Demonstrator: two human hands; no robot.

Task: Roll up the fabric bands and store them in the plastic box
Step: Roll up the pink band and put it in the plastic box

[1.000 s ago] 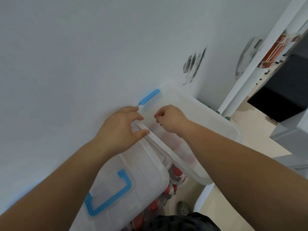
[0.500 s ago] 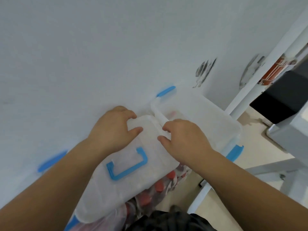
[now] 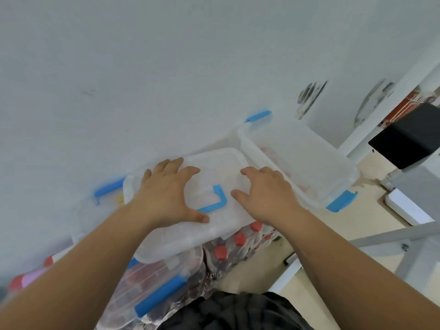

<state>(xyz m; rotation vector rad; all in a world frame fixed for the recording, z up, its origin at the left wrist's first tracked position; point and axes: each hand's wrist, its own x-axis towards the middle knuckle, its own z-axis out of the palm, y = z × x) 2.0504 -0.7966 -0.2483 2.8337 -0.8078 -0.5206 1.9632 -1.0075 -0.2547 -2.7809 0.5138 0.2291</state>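
On the lid, both hands lie flat, fingers spread, gripping nothing: left hand at 9 o'clock of the blue handle, right hand at 3. Open plastic box sits at 2 o'clock, long axis 10-to-4, nearer the right hand. Bands inside: can't tell.
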